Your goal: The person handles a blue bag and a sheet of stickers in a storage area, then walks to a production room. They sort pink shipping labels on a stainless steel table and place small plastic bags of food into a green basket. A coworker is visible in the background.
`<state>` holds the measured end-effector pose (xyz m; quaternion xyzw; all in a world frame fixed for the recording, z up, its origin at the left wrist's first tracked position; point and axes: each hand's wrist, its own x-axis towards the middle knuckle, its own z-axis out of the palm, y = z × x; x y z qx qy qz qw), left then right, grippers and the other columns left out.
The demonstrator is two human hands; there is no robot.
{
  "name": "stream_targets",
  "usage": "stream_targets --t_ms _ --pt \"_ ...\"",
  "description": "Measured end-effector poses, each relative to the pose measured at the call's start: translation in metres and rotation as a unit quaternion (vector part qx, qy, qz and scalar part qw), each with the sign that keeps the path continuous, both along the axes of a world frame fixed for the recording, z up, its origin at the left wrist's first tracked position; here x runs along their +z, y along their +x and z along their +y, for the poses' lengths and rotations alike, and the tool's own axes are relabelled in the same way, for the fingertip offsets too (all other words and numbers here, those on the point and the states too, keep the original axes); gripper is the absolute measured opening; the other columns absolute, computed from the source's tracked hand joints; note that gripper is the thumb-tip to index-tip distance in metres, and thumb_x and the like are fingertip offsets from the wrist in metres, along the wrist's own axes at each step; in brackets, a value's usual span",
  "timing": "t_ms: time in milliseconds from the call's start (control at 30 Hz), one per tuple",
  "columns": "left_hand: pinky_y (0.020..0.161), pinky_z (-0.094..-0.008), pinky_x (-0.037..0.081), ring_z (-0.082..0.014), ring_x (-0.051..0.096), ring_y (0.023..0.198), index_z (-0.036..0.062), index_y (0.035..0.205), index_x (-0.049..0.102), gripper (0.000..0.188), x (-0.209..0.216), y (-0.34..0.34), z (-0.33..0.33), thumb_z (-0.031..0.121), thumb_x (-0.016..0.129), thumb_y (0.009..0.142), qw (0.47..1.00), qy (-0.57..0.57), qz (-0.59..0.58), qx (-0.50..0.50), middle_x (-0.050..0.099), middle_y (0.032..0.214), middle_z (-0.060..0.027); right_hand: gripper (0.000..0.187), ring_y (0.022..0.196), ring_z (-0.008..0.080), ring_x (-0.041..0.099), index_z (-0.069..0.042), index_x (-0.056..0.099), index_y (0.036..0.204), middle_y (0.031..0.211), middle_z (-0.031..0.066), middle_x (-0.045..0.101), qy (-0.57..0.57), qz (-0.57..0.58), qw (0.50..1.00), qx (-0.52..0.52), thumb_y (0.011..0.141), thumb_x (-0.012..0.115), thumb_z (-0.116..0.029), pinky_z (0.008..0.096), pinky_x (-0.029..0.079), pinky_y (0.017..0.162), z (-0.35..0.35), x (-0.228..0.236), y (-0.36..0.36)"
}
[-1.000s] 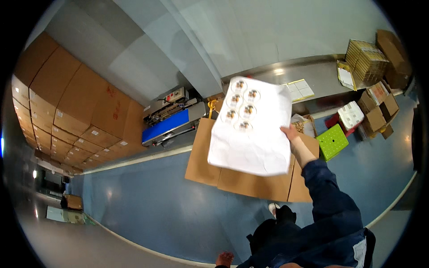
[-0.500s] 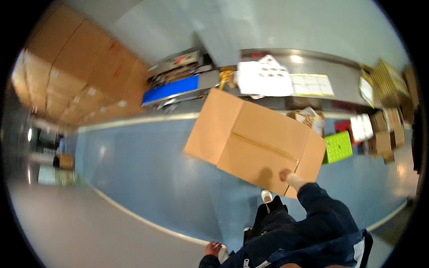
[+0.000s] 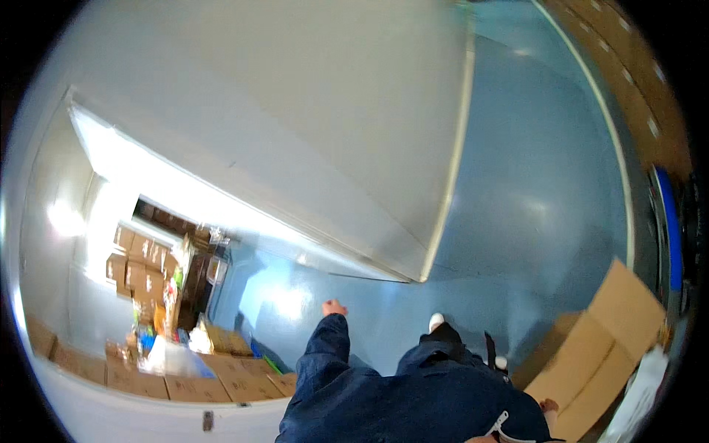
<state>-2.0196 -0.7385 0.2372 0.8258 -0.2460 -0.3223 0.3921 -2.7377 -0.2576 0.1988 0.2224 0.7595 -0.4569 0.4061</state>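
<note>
On the lower right, my right hand [image 3: 548, 406] is closed on the near edge of a large, folded cardboard box [image 3: 591, 373]. The brown box hangs tilted beside my right side, and its far panels stick out ahead. Part of my right hand is hidden by my dark sleeve and the board. My left hand [image 3: 334, 307] is held out in front of me over the blue floor, its fingers curled in and nothing in them.
A pale wall [image 3: 354, 140] ends in a corner ahead. Left of it, a bright doorway opens on a room with stacked cartons [image 3: 148, 273] and a cluttered bench. More cartons [image 3: 229, 376] line the lower left. A blue-edged bench [image 3: 668, 229] runs along the right.
My view has swung left, from the bench and green crate to the wall corner and doorway. The cardboard box is now at my right side, still in my right hand. My left hand has come forward.
</note>
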Motion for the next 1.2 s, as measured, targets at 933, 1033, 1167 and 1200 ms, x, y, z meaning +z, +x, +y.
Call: stream_targets --t_ms 933,1033,1167,1200 --pt "0.093 -0.0435 0.034 -0.0261 0.03 0.125 0.0065 0.119 0.045 0.041 0.254 0.39 -0.325 0.007 0.048 0.079 0.825 0.011 -0.565 0.01 0.04 0.128 -0.007 0.038 0.102 0.0447 0.042 0.01 0.039 0.117 0.115 0.0287 0.044 -0.364 0.535 0.258 0.717 0.079 0.037 0.005 0.0444 0.034 0.089 -0.644 0.438 0.472" --pt "0.097 -0.0407 0.03 -0.0238 0.028 0.126 0.0071 0.121 0.046 0.037 0.248 0.412 -0.336 0.01 0.04 0.084 0.809 0.053 -0.585 -0.012 0.037 0.131 -0.0068 0.037 0.101 0.0463 0.041 0.011 0.04 0.116 0.114 0.0287 0.044 -0.308 0.522 0.287 0.742 0.08 0.039 0.005 0.0451 0.034 0.09 -0.646 0.436 0.475" --pt "0.098 -0.0387 0.029 -0.0269 0.029 0.125 0.0041 0.122 0.042 0.043 0.243 0.42 -0.342 0.005 0.044 0.079 0.77 -0.026 -0.635 -0.056 0.035 0.133 -0.0106 0.036 0.095 0.0456 0.044 0.012 0.042 0.114 0.11 0.0287 0.046 -0.33 0.617 0.252 0.668 0.079 0.042 0.004 0.0471 0.035 0.085 -0.653 0.411 0.462" --pt "0.099 -0.0391 0.029 -0.0274 0.03 0.125 0.0038 0.122 0.042 0.044 0.241 0.424 -0.338 0.004 0.045 0.078 0.772 -0.017 -0.633 -0.06 0.035 0.133 -0.0112 0.036 0.094 0.0452 0.044 0.012 0.042 0.114 0.11 0.0285 0.046 -0.314 0.624 0.239 0.674 0.079 0.041 0.004 0.0467 0.035 0.084 -0.653 0.412 0.459"
